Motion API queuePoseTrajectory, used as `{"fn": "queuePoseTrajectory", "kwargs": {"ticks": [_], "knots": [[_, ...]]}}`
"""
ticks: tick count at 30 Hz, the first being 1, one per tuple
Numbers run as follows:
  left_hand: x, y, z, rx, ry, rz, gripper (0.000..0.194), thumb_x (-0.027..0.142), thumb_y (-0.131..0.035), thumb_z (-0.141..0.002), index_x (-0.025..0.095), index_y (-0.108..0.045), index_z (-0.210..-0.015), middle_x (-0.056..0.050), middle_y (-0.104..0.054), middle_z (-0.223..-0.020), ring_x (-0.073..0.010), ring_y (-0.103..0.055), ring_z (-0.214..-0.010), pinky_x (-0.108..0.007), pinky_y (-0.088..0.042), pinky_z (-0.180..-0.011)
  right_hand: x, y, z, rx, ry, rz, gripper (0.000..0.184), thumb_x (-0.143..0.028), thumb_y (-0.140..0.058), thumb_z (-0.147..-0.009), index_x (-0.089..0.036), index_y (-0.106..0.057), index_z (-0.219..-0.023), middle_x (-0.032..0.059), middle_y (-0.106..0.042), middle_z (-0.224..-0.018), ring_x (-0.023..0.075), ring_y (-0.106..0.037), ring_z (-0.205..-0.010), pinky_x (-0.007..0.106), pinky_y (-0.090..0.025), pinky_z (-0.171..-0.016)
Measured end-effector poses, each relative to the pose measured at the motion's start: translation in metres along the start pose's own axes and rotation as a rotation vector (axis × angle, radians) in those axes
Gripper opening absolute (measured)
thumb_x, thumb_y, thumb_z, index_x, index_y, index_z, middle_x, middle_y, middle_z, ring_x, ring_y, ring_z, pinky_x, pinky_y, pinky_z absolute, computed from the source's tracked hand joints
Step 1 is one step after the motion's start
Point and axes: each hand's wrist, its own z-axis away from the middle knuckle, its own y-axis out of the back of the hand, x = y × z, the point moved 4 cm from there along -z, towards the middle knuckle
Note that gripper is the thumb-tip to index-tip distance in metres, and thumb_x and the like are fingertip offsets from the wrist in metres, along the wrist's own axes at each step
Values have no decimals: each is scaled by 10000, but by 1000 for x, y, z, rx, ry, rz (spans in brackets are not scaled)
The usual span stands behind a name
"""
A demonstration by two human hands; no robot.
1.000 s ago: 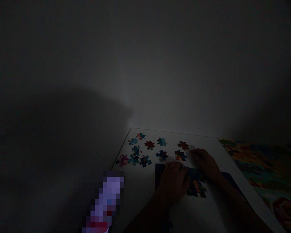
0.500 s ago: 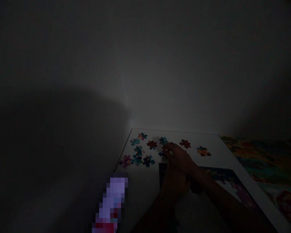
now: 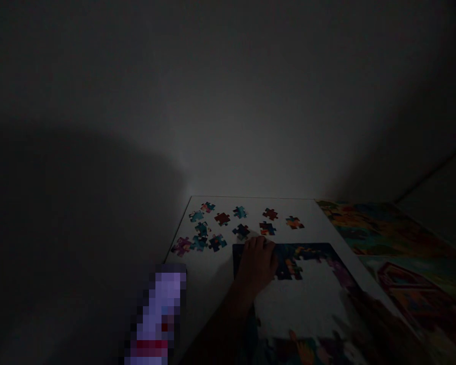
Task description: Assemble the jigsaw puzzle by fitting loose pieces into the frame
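Observation:
A partly assembled jigsaw puzzle [image 3: 311, 249] lies on the white table, its dark border joined along the top and right, with a white gap in the middle. My left hand [image 3: 257, 263] rests palm down on its upper left corner, fingers laid over the top edge; the fingertips are dim. Just beyond them is a loose dark blue puzzle piece [image 3: 241, 231], and another blue and red piece [image 3: 267, 228] lies close by. In deep shadow, my right hand [image 3: 378, 312] is at the puzzle's right side, its fingers too dark to make out.
Several loose pieces, among them a purple piece [image 3: 181, 246] and a brown piece [image 3: 222, 219], are spread over the white table [image 3: 209, 274]. A blurred-out lit object [image 3: 157, 314] stands at the left edge. Colourful printed sheets [image 3: 399, 253] lie to the right, and a wall rises behind.
My hands were together near the loose pieces; now they are apart. The left has come down onto the puzzle's corner, and the right has drawn back to its right side. The view has shifted slightly.

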Motion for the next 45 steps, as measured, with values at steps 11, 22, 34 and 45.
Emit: {"fn": "queuePoseTrajectory", "kwargs": {"ticks": [11,22,34,45], "knots": [[-4,3,-4,7,3,-2,239,200,-515,-928,210,-636,-1134,-55,-636,-1131,-221,-549,-1102,-403,-435,-1002,-19,-4,4,-4,12,50,515,-462,-437,-922,-305,-485,-1410,69,-485,-1468,326,-488,-1314,545,-428,-1049],[-24,5,-9,60,159,-79,275,188,-491,-911,197,-664,-1126,-78,-657,-1154,-249,-579,-1109,-429,-445,-1001,-28,-2,6,33,26,86,506,-452,-468,-954,-270,-447,-1426,59,-459,-1491,276,-459,-1346,509,-395,-1090],[-54,30,-6,221,453,-195,466,61,-422,-847,123,-580,-1280,-151,-650,-1212,-291,-611,-1118,-455,-470,-980,-22,-6,6,71,94,91,539,-436,-472,-938,-278,-417,-1450,71,-492,-1464,297,-495,-1313,518,-448,-1038],[-85,38,-1,185,548,-240,392,92,-469,-856,200,-650,-1187,-100,-662,-1219,-241,-600,-1147,-399,-443,-1014,-2,-9,11,86,203,68,546,-399,-477,-898,-269,-473,-1428,90,-540,-1418,341,-595,-1187,523,-526,-893]]}}
